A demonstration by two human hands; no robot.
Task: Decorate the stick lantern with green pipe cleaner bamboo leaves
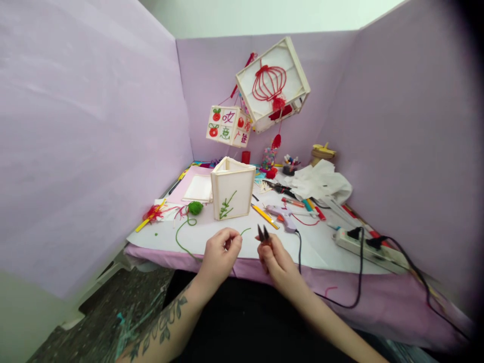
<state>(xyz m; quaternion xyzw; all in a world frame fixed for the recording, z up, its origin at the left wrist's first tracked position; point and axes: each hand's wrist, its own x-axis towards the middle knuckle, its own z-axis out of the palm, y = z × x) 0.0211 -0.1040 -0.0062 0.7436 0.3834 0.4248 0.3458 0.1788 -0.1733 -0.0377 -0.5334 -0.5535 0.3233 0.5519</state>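
My left hand (222, 248) is closed in a pinch on green yarn (245, 232), whose short end sticks out to the right of the fingertips. A longer strand trails from a green yarn ball (195, 207) on the table towards this hand. In my right hand (275, 254) are small dark-bladed scissors (263, 233), points up and blades parted, a little right of the yarn end and not touching it. Behind both hands a three-sided white lantern (232, 189) with a pale wooden frame stands upright; a green plant design (227, 205) is on its front panel.
A glue gun (284, 218) and a yellow craft knife (265, 217) lie behind my right hand. The power strip (368, 249) and its black cables run along the right. Two decorated box lanterns (273, 83) hang at the back. Crumpled white paper (320, 181) lies back right.
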